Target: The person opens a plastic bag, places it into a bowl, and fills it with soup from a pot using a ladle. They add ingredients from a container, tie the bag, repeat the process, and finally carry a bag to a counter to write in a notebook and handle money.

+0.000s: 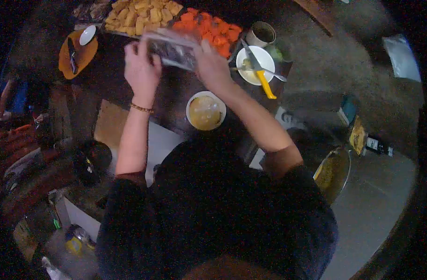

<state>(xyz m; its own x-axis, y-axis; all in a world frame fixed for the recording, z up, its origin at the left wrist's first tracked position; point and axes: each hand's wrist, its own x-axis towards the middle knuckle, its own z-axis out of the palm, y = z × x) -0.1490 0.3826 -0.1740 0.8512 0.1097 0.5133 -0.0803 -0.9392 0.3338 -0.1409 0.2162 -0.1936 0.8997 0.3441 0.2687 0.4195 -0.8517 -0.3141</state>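
Both of my hands are raised over the dark table, gripping a clear rectangular plastic package or box with dark contents. It is blurred by motion, so its exact kind cannot be told. My left hand is closed on its left end, a beaded bracelet on the wrist. My right hand is closed on the right end. Behind the package lie a tray of orange-red chunks and a tray of tan-yellow pieces. Nearer my body stands a white bowl of yellowish liquid.
At right, a white bowl carries a yellow-handled knife and other cutlery, beside a cup. An orange leaf-shaped board holds a dark knife and a small white dish. A large pan sits lower right.
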